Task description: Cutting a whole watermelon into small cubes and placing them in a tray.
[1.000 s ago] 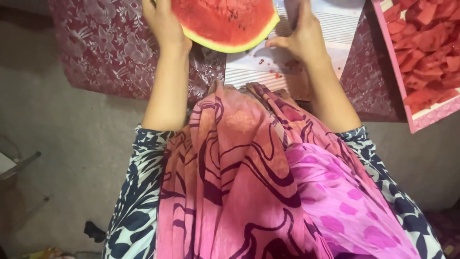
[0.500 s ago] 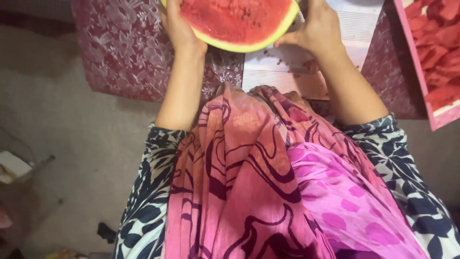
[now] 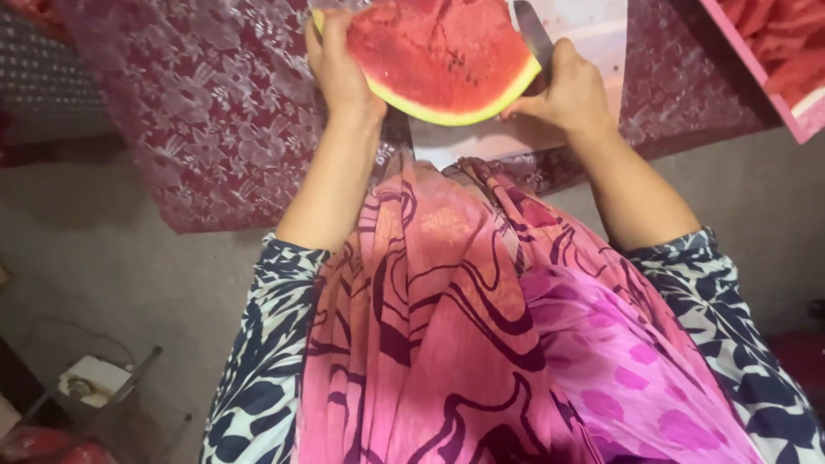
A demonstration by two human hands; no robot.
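A large watermelon half (image 3: 443,56), red flesh up with a yellow-green rind edge, lies on a white cutting board (image 3: 593,30) at the top of the view. My left hand (image 3: 339,64) grips the melon's left rim. On the melon's right side, my right hand (image 3: 567,90) is closed around the handle of a knife (image 3: 533,30), whose grey blade points away from me beside the fruit. My pink patterned scarf hides the board's near edge.
A maroon floral cloth (image 3: 215,103) covers the table. A pink tray (image 3: 795,112) holding several cut watermelon pieces sits at the top right. Grey floor lies below, with a small box and clutter (image 3: 90,382) at the lower left.
The view has tilted, so the melon and hands sit lower in frame. My right hand, earlier resting by the rind, now grips a knife. My left hand keeps its hold on the melon.
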